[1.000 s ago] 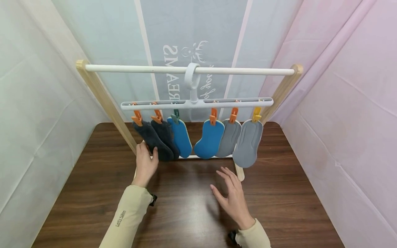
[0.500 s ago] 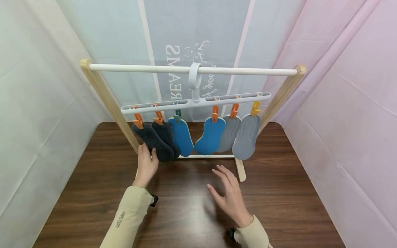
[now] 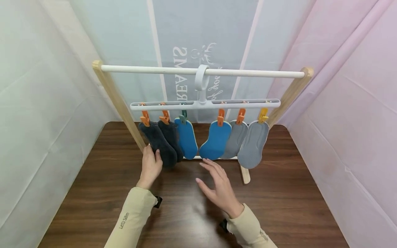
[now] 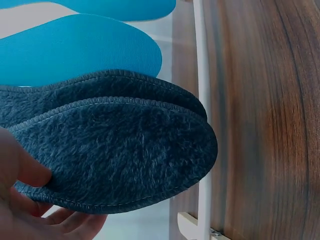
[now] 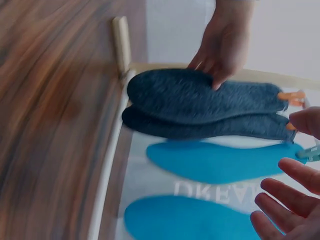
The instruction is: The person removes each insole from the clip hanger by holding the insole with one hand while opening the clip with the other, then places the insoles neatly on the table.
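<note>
A dark, fuzzy insole (image 3: 159,143) hangs from an orange clip (image 3: 145,119) at the hanger's left end. My left hand (image 3: 151,167) pinches its outer edge, thumb on the fuzzy face and fingers behind, as the left wrist view shows. Just behind it hangs a second dark insole (image 4: 165,92). My right hand (image 3: 221,189) is held in the air below the right blue insole (image 3: 215,140), fingers spread and holding nothing. The left blue insole (image 3: 186,139) hangs from a green clip (image 3: 183,117). Two grey insoles, the outer one (image 3: 253,144) on a yellow clip (image 3: 263,115), hang at right.
The white hanger (image 3: 173,106) hooks over the white rod (image 3: 149,70) of a wooden-sided rack (image 3: 118,100). The rack stands on a dark wood table (image 3: 279,206). A printed grey-blue cloth (image 3: 223,31) covers the back, and pale cloth walls (image 3: 350,113) stand on both sides.
The hanger dipped at its left end half a second ago and is level now. My right hand has moved left towards the blue insole. My left hand keeps its pinch on the dark insole.
</note>
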Tool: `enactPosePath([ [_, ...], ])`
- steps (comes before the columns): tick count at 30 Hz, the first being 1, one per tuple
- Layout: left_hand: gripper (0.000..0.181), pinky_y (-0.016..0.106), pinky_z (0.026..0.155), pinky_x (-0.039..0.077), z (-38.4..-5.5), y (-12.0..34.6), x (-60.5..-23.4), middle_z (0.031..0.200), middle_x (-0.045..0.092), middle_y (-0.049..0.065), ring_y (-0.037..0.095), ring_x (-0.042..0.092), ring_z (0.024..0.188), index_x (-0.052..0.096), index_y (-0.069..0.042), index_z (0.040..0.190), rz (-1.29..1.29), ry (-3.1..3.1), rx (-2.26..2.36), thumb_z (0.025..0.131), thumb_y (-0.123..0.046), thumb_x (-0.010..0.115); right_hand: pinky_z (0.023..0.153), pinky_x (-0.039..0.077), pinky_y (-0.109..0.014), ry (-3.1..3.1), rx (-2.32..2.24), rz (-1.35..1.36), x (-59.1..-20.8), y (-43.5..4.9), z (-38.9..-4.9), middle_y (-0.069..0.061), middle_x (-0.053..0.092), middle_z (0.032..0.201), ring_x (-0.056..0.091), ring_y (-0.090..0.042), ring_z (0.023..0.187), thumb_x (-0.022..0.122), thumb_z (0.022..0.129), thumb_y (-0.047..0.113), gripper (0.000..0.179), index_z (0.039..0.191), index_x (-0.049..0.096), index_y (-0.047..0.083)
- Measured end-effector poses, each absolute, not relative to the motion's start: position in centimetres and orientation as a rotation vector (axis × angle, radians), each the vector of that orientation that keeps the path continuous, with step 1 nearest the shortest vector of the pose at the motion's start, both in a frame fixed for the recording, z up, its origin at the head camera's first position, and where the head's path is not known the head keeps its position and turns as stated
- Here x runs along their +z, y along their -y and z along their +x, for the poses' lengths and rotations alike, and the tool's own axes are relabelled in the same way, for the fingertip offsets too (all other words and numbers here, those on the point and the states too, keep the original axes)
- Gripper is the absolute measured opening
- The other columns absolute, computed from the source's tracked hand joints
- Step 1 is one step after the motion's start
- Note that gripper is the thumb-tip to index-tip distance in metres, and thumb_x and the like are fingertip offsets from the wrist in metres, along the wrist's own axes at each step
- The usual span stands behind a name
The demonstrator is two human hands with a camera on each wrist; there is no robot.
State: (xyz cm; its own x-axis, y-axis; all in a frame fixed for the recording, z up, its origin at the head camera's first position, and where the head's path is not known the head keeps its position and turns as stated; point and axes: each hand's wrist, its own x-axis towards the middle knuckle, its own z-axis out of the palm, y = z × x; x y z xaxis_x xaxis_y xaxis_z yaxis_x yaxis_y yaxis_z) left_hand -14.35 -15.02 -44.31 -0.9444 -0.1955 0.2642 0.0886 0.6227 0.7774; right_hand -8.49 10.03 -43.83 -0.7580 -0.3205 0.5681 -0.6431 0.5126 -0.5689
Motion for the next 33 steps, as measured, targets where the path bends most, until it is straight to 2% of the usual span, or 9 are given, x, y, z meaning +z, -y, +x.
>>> enactPosePath([
  [9,0.032,0.054,0.089,0.046,-13.6,15.3,-44.3,0.114,0.050,0.032,0.046,0.054,0.104,0.042,0.016,0.124,0.121,2.566,-1.249,0.101,-0.006,0.041,0.108,0.039,-0.032,2.285,1.440,0.891,-40.7,-6.3,-9.9,-0.012,0.048,0.143,0.047,-0.023,0.132,0.064,0.093,0.017,0.052,0.142,0.045,0.012],
  [15,0.037,0.056,0.089,0.047,-13.2,15.3,-44.2,0.116,0.054,0.035,0.048,0.056,0.108,0.039,0.016,0.129,0.119,2.543,-1.245,0.101,-0.007,0.042,0.111,0.036,-0.031,2.246,1.498,1.015,-38.3,-3.7,-11.3,-0.013,0.042,0.149,0.039,-0.022,0.138,0.054,0.099,0.014,0.049,0.145,0.040,0.008],
  [20,0.036,0.055,0.087,0.049,-12.9,15.2,-44.2,0.116,0.054,0.034,0.047,0.057,0.107,0.039,0.015,0.129,0.115,2.531,-1.244,0.100,-0.006,0.042,0.109,0.038,-0.029,2.234,1.520,1.110,-36.9,-1.9,-12.4,-0.014,0.038,0.151,0.036,-0.021,0.140,0.048,0.101,0.013,0.047,0.147,0.037,0.005],
  [24,0.037,0.055,0.084,0.050,-12.6,15.2,-44.2,0.116,0.054,0.034,0.047,0.058,0.105,0.038,0.016,0.130,0.112,2.555,-1.242,0.101,-0.008,0.041,0.112,0.034,-0.030,2.230,1.511,1.146,-36.1,-1.0,-13.0,-0.013,0.036,0.152,0.034,-0.023,0.141,0.044,0.103,0.012,0.047,0.148,0.034,0.006],
  [33,0.027,0.052,0.075,0.050,-12.4,15.6,-44.5,0.104,0.055,0.029,0.042,0.060,0.092,0.044,0.013,0.120,0.107,2.532,-1.203,0.100,-0.006,0.043,0.114,0.031,-0.029,2.241,1.473,1.203,-34.9,0.6,-13.9,-0.012,0.033,0.154,0.032,-0.020,0.142,0.040,0.104,0.015,0.048,0.150,0.030,0.005],
])
